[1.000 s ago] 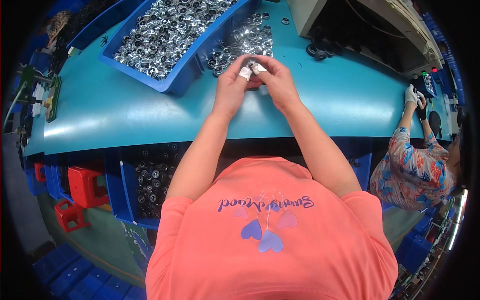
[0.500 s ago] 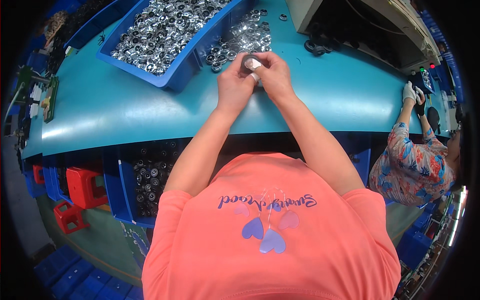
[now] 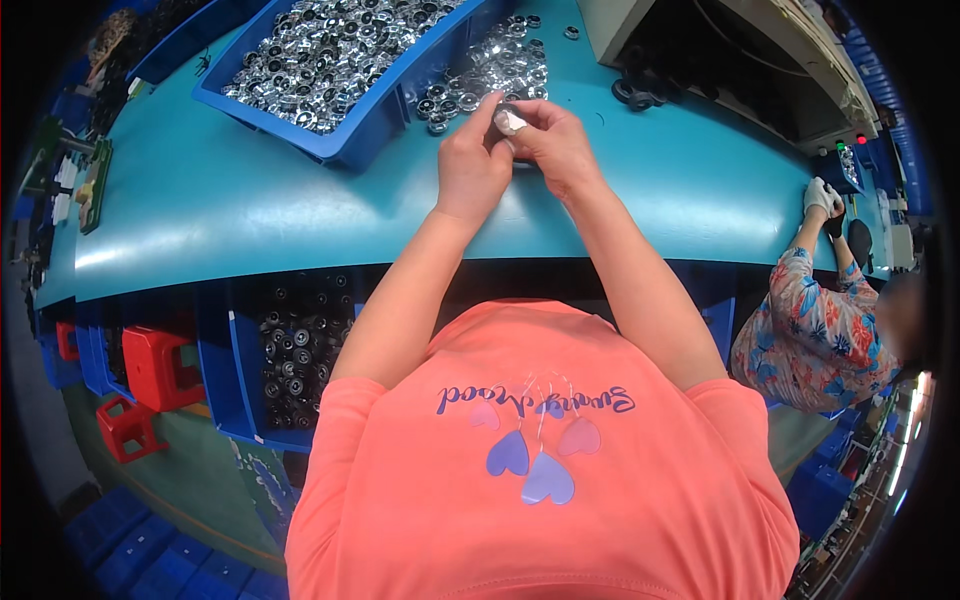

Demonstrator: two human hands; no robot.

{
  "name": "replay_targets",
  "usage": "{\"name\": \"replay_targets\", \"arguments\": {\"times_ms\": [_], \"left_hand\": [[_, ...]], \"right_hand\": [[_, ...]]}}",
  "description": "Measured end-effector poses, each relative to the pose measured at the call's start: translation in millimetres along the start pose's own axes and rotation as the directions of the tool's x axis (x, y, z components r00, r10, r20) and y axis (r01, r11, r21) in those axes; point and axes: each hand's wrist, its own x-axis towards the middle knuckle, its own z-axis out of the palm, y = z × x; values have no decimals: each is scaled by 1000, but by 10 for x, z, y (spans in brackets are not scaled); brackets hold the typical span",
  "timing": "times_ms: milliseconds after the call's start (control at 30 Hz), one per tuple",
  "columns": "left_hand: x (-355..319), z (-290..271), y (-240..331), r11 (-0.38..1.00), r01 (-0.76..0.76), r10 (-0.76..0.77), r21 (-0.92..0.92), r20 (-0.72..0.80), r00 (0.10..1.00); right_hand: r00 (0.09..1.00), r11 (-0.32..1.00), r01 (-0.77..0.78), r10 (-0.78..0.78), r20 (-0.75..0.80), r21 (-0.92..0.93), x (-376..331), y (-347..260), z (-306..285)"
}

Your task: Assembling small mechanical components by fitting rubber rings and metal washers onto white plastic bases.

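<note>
Left hand point(image 3: 472, 165) and right hand point(image 3: 555, 148) meet fingertip to fingertip, pinching one small metal ring point(image 3: 508, 120); blue bin point(image 3: 340, 145) just left, bare table point(image 3: 690, 190) to the right.

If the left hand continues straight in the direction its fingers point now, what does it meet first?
Probably the loose pile of silver metal rings on the teal table, just beyond the left hand. The blue bin lies further left; depth is uncertain.

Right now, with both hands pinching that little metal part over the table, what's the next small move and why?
Probably press the pieces together: the left hand and right hand meet on one small metal part, held above the loose pile beside the blue bin.
</note>
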Motion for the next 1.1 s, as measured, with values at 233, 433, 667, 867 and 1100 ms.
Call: {"name": "replay_targets", "arguments": {"times_ms": [233,433,667,867,1100], "left_hand": [[29,-19,-23,999,5,-7,35,42,999],[16,-14,-6,989,-74,72,130,14,997],[-1,-18,31,998,-67,67,9,-12,998],[-27,-36,78,999,-5,5,33,9,1000],[3,-49,72,994,-29,23,104,59,998]], "right_hand": [[972,967,75,-126,-200,-243,109,282,80],[934,951,96,-188,-303,-295,62,290,179],[998,992,-53,54,-7,113,-18,16,6],[994,999,-27,32,-104,42,-71,18,110],[938,987,60,-106,-330,-146,-2,234,256]]}}
